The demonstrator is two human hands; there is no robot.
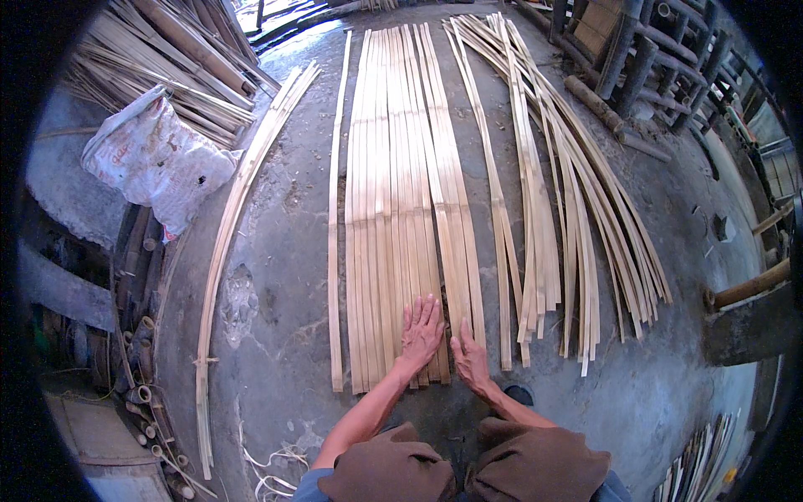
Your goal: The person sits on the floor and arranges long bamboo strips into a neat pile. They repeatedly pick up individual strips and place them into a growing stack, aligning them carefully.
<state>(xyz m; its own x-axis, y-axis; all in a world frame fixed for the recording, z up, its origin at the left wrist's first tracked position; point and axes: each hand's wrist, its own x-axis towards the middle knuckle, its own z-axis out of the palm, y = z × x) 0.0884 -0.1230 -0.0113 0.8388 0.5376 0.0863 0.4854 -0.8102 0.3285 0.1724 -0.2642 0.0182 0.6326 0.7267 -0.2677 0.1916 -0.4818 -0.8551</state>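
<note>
On the floor (284, 280), 1 strip (334, 276) lies left of the slats (372, 272). The left hand (422, 336) lies flat on them, gripping nothing; the right hand (471, 361) is at their near end, grip indeterminable. Uneven sideways pressure could skew the slats or overlap their edges.

We see cool daylight spilling in from the far end, laying a washed-out glare over the upper stretch of the pale slats (389, 167) and a sheen on the grey floor (284, 201), while both sides fall dim. Through the fisheye we find straight edges bowing toward a round black border, where detail softens; the middle looks crisp.
</note>
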